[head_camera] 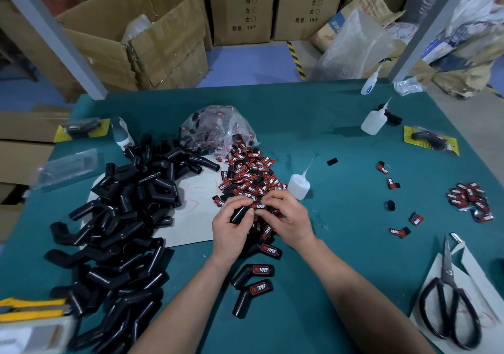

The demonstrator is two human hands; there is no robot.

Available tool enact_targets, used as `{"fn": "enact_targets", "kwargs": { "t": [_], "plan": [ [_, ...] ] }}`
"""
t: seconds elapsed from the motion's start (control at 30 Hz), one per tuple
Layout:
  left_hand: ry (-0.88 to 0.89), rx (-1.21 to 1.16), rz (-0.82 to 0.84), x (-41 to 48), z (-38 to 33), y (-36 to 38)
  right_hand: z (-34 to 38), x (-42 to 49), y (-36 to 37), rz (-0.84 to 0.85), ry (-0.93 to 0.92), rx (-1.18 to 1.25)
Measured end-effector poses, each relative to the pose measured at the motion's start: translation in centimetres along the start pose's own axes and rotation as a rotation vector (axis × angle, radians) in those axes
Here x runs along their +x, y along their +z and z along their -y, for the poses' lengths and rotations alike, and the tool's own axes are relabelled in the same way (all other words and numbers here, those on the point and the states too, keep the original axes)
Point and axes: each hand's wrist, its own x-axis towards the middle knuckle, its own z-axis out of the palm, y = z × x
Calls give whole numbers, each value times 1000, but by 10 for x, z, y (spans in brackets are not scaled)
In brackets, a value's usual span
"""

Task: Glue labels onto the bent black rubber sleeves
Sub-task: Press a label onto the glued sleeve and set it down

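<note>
My left hand [230,228] grips a bent black rubber sleeve [239,214] over the middle of the green table [341,140]. A red-and-black label [258,206] lies on the sleeve's top, and my right hand [289,217] pinches it there with thumb and fingertips. Behind my hands a heap of loose labels [249,173] spills from a clear bag [215,127]. A big pile of unlabelled sleeves [122,217] covers the table's left. Three labelled sleeves [255,273] lie below my hands. A small glue bottle [299,186] stands just right of the label heap.
Two more glue bottles [373,120] stand at the back right. Scissors [450,296] lie on white paper at the right front. A small label cluster [467,196] and stray labels sit on the right. Packaged sleeves [431,138] and a utility knife [32,308] lie near the edges. Cardboard boxes [141,34] stand behind.
</note>
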Motion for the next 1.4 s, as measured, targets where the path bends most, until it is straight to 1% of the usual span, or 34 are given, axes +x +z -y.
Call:
{"fn": "enact_targets", "kwargs": {
  "t": [0.07, 0.1, 0.2, 0.27, 0.5, 0.67, 0.73, 0.83, 0.9, 0.97, 1.03, 1.1, 1.13, 1.23, 1.33, 1.4],
  "plan": [
    [6, -16, -2, 0, -1, 1, 3, -1, 0, -27, 60, 53],
    [9, -18, 0, 0, -1, 1, 4, -1, -1, -32, 61, 60],
    [17, -20, -2, -1, -1, 1, 1, 1, -1, -10, -39, -20],
    [9, -28, -5, -1, -1, 1, 1, 3, -2, 10, -75, -62],
    [-75, -47, -25, 0, 1, 1, 1, 6, -3, 64, -129, -152],
    [-52, -57, -2, 0, 0, 1, 0, 4, -3, 66, -132, -165],
    [-85, -70, 16, -1, 1, 1, 2, 4, -3, 105, -177, -222],
    [-183, -136, 23, -1, 2, 3, 8, 11, -9, 190, -277, -350],
    [-196, -179, 28, -1, 4, 4, 17, 19, -17, 261, -300, -458],
    [-171, -182, 62, -1, 3, 4, 28, 25, -26, 339, -302, -528],
    [-109, -175, 119, -3, 2, 4, 39, 26, -39, 418, -236, -556],
    [-71, -167, 134, -3, 3, 3, 48, 27, -55, 460, -77, -574],
    [-89, -155, 116, -1, 2, 3, 51, 27, -63, 457, 2, -579],
    [-128, -82, 65, 1, 3, 3, 49, 22, -84, 380, 151, -591],
    [-99, -17, 101, -2, 6, 4, 37, 11, -96, 308, 266, -682],
    [-84, 5, 130, -3, 7, 5, 20, 1, -100, 220, 320, -789]
  ]
}}
